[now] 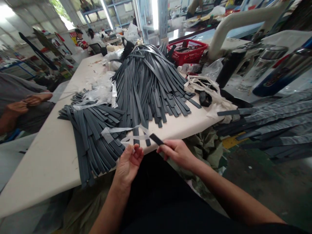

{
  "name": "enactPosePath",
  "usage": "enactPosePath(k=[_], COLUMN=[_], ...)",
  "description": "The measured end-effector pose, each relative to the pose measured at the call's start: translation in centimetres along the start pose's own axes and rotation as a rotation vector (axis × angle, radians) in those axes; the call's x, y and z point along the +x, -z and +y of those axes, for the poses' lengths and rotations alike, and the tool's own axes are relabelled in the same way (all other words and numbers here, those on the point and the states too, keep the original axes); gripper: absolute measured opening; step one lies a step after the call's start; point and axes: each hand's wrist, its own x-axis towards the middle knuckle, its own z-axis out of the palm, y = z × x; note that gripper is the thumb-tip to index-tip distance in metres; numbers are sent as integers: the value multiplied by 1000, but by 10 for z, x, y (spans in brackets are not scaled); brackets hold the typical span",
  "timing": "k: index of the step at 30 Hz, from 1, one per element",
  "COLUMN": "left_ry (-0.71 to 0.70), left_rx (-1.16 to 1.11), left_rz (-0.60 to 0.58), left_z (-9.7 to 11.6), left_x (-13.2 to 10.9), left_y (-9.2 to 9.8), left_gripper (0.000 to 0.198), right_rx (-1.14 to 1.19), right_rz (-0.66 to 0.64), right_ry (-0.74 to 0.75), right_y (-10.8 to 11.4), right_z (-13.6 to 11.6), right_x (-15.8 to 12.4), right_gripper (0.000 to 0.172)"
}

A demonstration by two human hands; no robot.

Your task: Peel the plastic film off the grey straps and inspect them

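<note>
My right hand (179, 152) grips a short visible length of dark grey strap (156, 139), its end pointing up and left. In my left hand (130, 161), thumb and fingers pinch a clear plastic strip (126, 132) that loops up toward the strap's end. Both hands are just off the table's front edge. Beyond them a large bundle of dark grey straps (143, 84) fans out over the table. A second, smaller pile of straps (95, 130) lies to the left, with crumpled clear plastic (97, 92) on top.
The white table (48, 162) runs away to the left, where another person's hands (26, 102) are at work. A red basket (192, 53), a clear bottle (188, 67), white cloth scraps (207, 89) and flasks (280, 70) stand right. Plastic-wrapped straps (280, 123) hang at far right.
</note>
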Motion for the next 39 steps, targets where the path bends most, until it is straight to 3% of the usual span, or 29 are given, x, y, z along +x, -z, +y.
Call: enactPosePath(k=[3, 7, 12, 16, 21, 24, 27, 30, 35, 39], left_ry=[24, 5, -21, -44, -83, -195, -265, -205, -77, -213], left_rx=[-41, -16, 0, 40, 129, 89, 66, 138, 317, 346], left_rz=[23, -13, -55, -129, -185, -97, -29, -88, -267, -204], left_z=[-2, -7, -13, -27, -39, -22, -6, -18, -62, -44], left_x=[0, -2, -2, -4, -7, -4, -4, -11, -31, -35], left_y=[-10, -16, -12, -7, -2, 5, 15, 21, 18, 26], left_gripper=[16, 15, 18, 38, 39, 40, 44, 41, 36, 34], right_rx=[-217, -327, -346, -320, -99, 5, 58, 65, 80, 15], right_rz=[-90, -41, 17, 7, -114, -257, -346, -331, -239, -317], right_ry=[67, 158, 162, 146, 144, 77, -128, -214, -42, 53], right_y=[-18, -35, -39, -44, -36, -22, -12, -14, -28, -26], right_z=[5, 5, 9, 8, 5, 21, 45, 52, 22, 24], right_x=[-21, -22, -15, -11, -13, -32, -57, -67, -46, -48], right_gripper=[31, 32, 31, 31, 24, 22, 27, 34, 37, 29])
